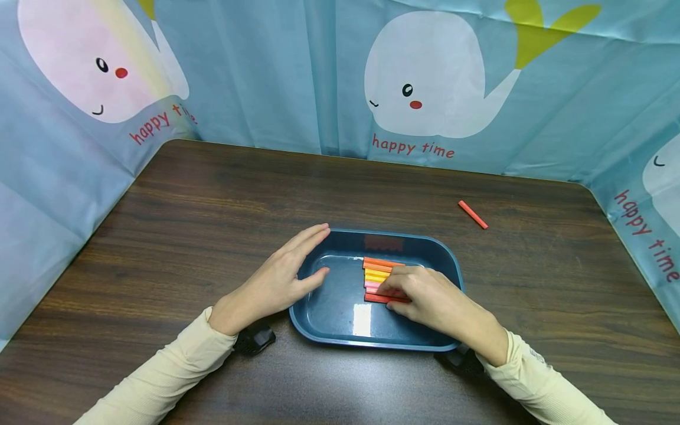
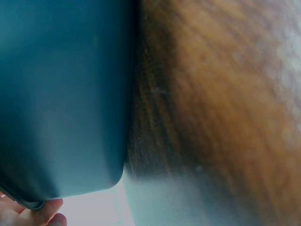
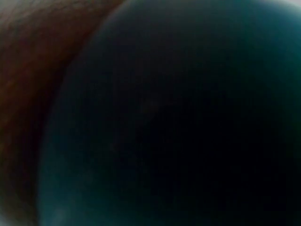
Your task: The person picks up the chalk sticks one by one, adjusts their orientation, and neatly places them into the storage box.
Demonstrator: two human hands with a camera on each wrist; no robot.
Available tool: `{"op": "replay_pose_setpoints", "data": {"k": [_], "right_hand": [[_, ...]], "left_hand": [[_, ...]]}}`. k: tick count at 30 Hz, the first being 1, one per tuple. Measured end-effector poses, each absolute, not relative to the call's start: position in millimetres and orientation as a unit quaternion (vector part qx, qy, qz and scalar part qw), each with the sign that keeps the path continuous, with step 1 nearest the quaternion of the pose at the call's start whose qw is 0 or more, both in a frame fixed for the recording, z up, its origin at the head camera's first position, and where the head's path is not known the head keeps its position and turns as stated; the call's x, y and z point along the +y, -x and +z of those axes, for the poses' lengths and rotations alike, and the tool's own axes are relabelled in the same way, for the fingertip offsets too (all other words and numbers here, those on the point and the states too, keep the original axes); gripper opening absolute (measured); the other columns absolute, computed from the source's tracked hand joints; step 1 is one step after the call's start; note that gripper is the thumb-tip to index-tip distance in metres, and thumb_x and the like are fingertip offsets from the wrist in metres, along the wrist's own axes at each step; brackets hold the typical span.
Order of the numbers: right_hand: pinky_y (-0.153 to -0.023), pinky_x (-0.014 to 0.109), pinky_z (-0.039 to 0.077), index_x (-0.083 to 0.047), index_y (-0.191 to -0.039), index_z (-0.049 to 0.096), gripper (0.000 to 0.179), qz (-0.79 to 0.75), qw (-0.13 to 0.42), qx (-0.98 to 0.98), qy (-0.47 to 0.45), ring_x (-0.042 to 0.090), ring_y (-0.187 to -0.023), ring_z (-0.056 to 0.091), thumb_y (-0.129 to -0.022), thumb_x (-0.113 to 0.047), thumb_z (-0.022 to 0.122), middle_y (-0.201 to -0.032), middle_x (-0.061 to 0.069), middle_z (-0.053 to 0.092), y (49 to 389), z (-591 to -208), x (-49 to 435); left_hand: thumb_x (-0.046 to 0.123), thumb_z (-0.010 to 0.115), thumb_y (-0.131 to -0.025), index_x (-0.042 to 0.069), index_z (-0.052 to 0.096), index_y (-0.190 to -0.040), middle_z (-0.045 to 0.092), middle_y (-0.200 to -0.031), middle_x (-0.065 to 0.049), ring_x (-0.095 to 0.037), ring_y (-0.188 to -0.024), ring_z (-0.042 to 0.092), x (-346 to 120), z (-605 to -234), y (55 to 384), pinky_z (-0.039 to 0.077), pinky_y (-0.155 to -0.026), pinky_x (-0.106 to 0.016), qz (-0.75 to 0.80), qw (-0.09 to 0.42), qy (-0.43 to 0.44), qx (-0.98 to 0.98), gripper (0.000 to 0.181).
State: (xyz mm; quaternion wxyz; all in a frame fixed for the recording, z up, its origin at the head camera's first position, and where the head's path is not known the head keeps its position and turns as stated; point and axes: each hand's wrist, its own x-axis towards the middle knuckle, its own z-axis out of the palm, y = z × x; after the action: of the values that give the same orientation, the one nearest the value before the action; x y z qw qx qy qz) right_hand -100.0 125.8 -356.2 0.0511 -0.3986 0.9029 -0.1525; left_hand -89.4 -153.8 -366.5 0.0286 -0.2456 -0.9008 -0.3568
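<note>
A blue tray (image 1: 334,301) sits on the table, with a row of coloured sticks lying side by side in it. From far to near run orange sticks (image 1: 374,261), yellow sticks (image 1: 375,275), pink sticks (image 1: 372,287) and a red stick (image 1: 374,298). My right hand (image 1: 432,295) reaches over the tray's near right side, its curled fingers and thumb pinching the red stick and hiding the row's right ends. At the tray's left end, my left hand (image 1: 278,277) has its fingers stretched along the rim, thumb spread inward. The left wrist view shows fingertips (image 2: 44,214) at the rim.
Another red stick (image 1: 473,214) lies by itself on the dark wooden table (image 1: 212,206), beyond the tray to the right. A light blue curtain (image 1: 276,77) with whale prints borders the table at the back and sides. The right wrist view is mostly dark.
</note>
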Motion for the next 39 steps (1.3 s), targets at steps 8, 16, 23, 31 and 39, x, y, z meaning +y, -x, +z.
{"op": "replay_pose_setpoints", "data": {"k": [8,16,23,31,39], "right_hand": [[-0.068,0.024,0.052,-0.014,-0.100,0.077,0.021,-0.178,0.027,0.901,0.394,0.008,-0.078,0.061,-0.080,-0.013,0.083,-0.092,-0.005,0.070,103.5,-348.7,134.6],[-0.068,0.025,0.053,-0.010,-0.103,0.076,0.023,-0.211,0.004,0.900,0.381,0.012,-0.081,0.064,-0.080,-0.009,0.081,-0.092,-0.002,0.071,107.7,-339.0,145.2],[-0.069,0.029,0.055,-0.009,-0.106,0.075,0.026,-0.253,-0.018,0.893,0.372,0.015,-0.085,0.065,-0.081,-0.008,0.080,-0.097,0.001,0.073,111.6,-332.3,154.9],[-0.071,0.031,0.057,-0.008,-0.111,0.073,0.032,-0.270,-0.040,0.893,0.359,0.016,-0.088,0.067,-0.080,-0.009,0.081,-0.103,0.002,0.074,117.4,-327.2,165.6],[-0.075,0.030,0.056,-0.008,-0.110,0.073,0.036,-0.271,-0.086,0.887,0.365,0.016,-0.090,0.067,-0.076,-0.003,0.083,-0.103,0.001,0.074,125.8,-327.5,174.4]], "left_hand": [[0.017,0.068,-0.092,0.001,0.040,-0.149,0.038,-0.157,-0.014,-0.028,-0.143,0.041,-153.7,-366.7,89.1,0.038,-0.114,-0.051,-0.356,0.029,0.245,-0.901,0.065],[0.017,0.069,-0.092,0.002,0.040,-0.150,0.038,-0.157,-0.014,-0.028,-0.143,0.041,-153.2,-366.3,89.1,0.038,-0.114,-0.051,-0.354,0.028,0.244,-0.902,0.066],[0.017,0.068,-0.093,0.002,0.040,-0.150,0.037,-0.158,-0.014,-0.028,-0.143,0.041,-153.4,-366.6,88.7,0.038,-0.114,-0.051,-0.354,0.030,0.244,-0.902,0.066],[0.016,0.069,-0.092,0.002,0.040,-0.150,0.037,-0.158,-0.013,-0.029,-0.143,0.041,-153.3,-366.5,88.1,0.038,-0.113,-0.051,-0.355,0.027,0.241,-0.903,0.066],[0.016,0.069,-0.092,0.001,0.040,-0.149,0.037,-0.157,-0.014,-0.029,-0.143,0.041,-153.1,-366.6,88.6,0.038,-0.113,-0.051,-0.357,0.030,0.242,-0.902,0.066]]}}
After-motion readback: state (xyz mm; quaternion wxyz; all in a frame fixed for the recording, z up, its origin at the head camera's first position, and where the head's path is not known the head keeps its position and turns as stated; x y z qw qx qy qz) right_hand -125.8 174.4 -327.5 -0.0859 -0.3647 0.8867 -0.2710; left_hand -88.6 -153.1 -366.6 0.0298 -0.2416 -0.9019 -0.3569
